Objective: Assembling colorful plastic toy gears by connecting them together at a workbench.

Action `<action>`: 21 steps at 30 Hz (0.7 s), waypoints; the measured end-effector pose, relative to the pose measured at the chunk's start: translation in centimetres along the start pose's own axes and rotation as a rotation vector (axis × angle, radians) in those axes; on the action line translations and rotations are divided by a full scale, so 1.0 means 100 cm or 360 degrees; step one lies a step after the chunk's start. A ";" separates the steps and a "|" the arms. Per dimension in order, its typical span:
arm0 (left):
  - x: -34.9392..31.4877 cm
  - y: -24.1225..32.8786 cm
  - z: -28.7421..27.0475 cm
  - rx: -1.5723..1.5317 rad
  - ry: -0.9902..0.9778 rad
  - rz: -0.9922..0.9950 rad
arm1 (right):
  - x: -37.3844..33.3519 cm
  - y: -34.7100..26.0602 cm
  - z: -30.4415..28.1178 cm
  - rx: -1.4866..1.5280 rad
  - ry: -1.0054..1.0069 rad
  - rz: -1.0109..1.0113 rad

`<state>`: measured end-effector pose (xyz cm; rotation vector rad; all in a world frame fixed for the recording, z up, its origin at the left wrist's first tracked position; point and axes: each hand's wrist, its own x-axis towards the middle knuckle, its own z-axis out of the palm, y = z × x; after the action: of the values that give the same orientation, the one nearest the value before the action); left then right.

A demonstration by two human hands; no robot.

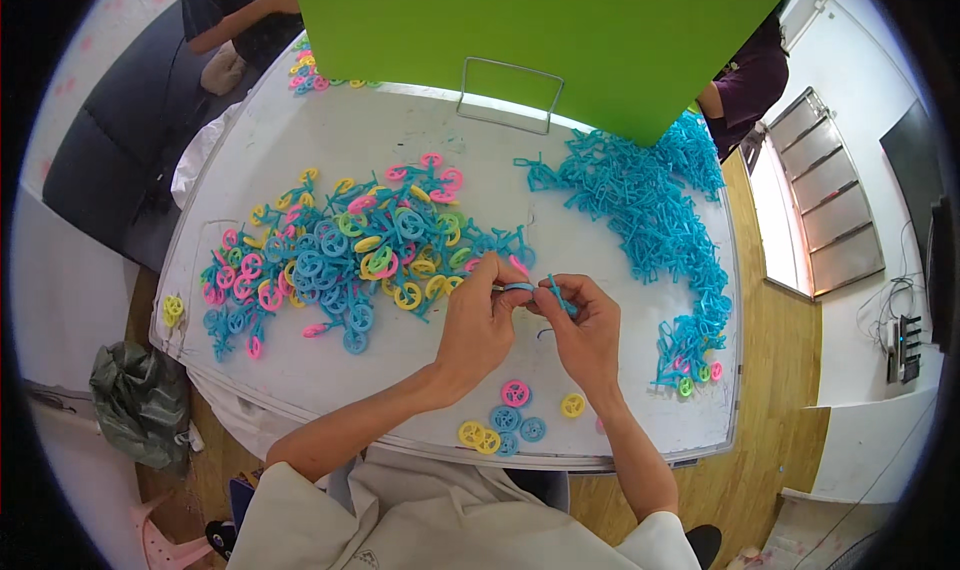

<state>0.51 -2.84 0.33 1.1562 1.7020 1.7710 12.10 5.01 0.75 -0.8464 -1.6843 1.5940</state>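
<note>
My left hand (478, 315) is closed, its fingertips pinching a small blue plastic wheel (517, 287) seen nearly edge-on. Close beside it, my right hand (583, 332) grips a thin blue plastic frame piece (562, 298). The fingertips of both hands almost meet, and they hide where wheel and frame touch, if they do. Just beyond the fingers shows a pink wheel (519, 266); whether it belongs to the held piece I cannot tell. Below my hands lie several loose spoked wheels, among them a pink wheel (516, 393), a blue wheel (505, 419) and a yellow wheel (572, 405).
Blue frames with coloured wheels form a heap (330, 255) on the left of the white table (470, 180). Bare blue frame pieces (650, 205) are piled along the right. A green panel (540, 40) with a wire handle (510, 95) stands at the back. Two other people sit beyond.
</note>
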 end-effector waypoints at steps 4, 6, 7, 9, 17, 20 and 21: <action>0.001 -0.003 -0.001 0.0080 -0.0078 0.0004 | 0.000 0.000 0.001 0.0121 -0.0012 0.0101; 0.006 0.000 -0.005 0.0128 -0.0094 0.0024 | -0.001 -0.008 -0.001 0.0307 -0.0006 0.0088; 0.010 0.006 -0.007 -0.0105 -0.0069 -0.0130 | -0.001 -0.011 -0.001 0.0306 -0.0004 0.0087; 0.014 0.004 -0.011 -0.0338 -0.0046 -0.0285 | -0.001 -0.016 -0.003 0.0155 0.0002 0.0004; 0.013 -0.003 -0.011 -0.0624 -0.0267 -0.0355 | 0.003 -0.008 -0.014 -0.0339 -0.0073 -0.0190; 0.011 -0.001 -0.009 -0.0606 -0.0190 -0.0342 | 0.004 -0.004 -0.013 -0.0236 -0.0062 -0.0072; 0.010 -0.001 -0.009 -0.0606 -0.0189 -0.0342 | 0.004 -0.004 -0.012 -0.0186 -0.0065 0.0000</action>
<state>-0.76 -2.59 0.55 0.8590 1.2932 1.7540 12.86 6.08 1.17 -0.8770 -1.8205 1.5345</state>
